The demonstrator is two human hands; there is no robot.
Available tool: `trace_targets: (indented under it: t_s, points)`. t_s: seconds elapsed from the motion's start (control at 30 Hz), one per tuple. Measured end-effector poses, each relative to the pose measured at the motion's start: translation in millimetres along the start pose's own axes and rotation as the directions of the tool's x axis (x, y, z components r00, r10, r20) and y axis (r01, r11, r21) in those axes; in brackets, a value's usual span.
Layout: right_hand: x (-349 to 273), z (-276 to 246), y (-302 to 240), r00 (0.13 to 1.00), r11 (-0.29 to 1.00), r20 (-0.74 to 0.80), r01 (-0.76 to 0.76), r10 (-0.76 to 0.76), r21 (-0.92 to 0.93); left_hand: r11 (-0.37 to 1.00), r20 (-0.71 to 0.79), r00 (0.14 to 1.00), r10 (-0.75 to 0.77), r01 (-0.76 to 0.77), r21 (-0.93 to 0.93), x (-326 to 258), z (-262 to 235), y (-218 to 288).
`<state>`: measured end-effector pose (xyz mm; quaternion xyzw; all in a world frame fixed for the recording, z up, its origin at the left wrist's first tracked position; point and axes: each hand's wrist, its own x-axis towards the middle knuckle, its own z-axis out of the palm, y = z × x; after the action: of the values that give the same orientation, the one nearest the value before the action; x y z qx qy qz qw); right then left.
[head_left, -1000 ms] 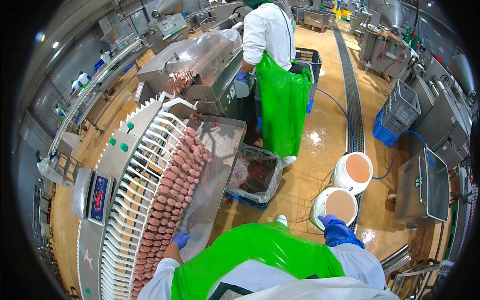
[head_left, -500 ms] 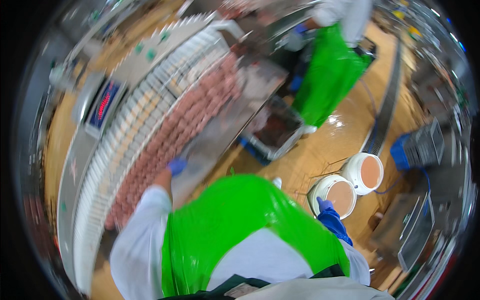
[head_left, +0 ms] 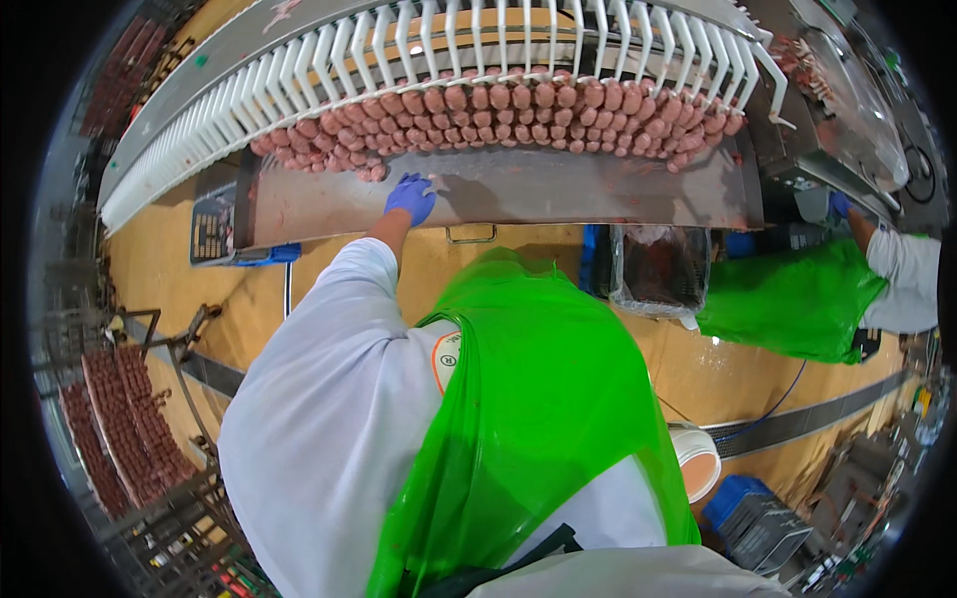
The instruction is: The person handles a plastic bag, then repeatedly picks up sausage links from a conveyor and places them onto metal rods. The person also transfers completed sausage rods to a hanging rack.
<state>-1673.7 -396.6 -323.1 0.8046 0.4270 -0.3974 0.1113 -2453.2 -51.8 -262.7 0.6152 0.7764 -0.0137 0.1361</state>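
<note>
My left hand, in a blue-purple glove, reaches over the metal tray with its fingers apart. A small pale scrap lies by its fingertips; I cannot tell whether they touch it. Just beyond hang rows of linked pink sausages below the white hooks of a conveyor, their lower ends close to the tray. My right hand is out of sight behind my body and green apron. On that side a white bucket of pinkish liquid stands on the floor, partly covered by the apron.
At the right, another person in a green apron works beside a plastic-lined crate of dark red contents. Racks of hanging sausages stand at the left. A grey and blue crate sits behind at the right, near a floor drain.
My view has swung left from the buckets to face the conveyor. My right hand, earlier at a bucket's rim, has gone out of view. My left hand is still over the tray.
</note>
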Motion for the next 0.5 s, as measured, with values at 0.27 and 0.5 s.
trace_targets:
  t_s: [0.27,0.5]
  points:
    - [80,-136,-53,0.961,0.909,-0.242,0.217,-0.135,0.355,0.962,0.001,0.970,-0.241,0.239,-0.132,-65,0,-15]
    - [115,-164,-213,0.872,0.782,-0.287,0.484,-0.396,0.392,0.985,-0.200,0.976,-0.088,0.055,-0.166,-47,8,-16]
